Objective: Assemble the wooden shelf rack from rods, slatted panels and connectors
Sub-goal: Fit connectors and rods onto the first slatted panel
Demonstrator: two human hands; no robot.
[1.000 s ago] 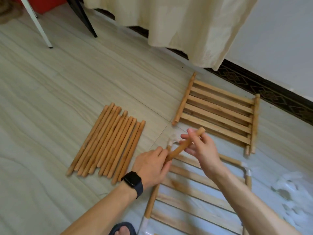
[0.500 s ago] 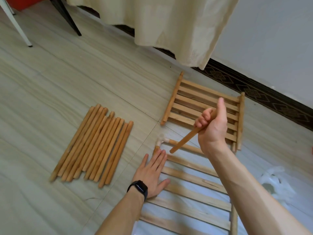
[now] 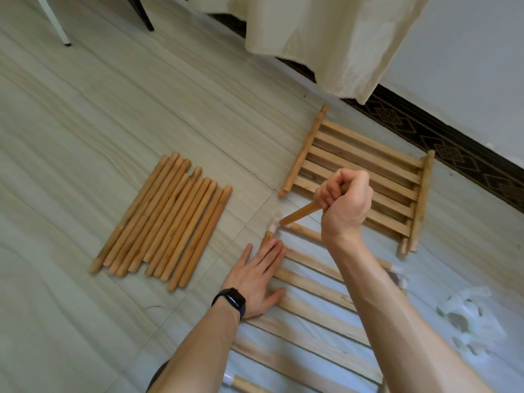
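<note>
Holding rod (image 3: 300, 214) at connector (image 3: 276, 219) on panel (image 3: 312, 282) corner.
Rod clenched in right hand (image 3: 344, 205), tip at connector; left hand (image 3: 255, 282) flat on panel at 6 o'clock; spare rods (image 3: 164, 222) at 9 o'clock.

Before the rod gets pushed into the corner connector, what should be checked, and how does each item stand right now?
1. Right hand grips the rod in a fist: ok.
2. Rod's lower tip meets the white corner connector: ok.
3. Rod lined up with the socket: cannot tell.
4. Rod already seated in the socket: cannot tell.
5. Left hand lies flat on the near panel, bracing it: ok.
6. Spare rods lie apart from the joint: ok.
</note>
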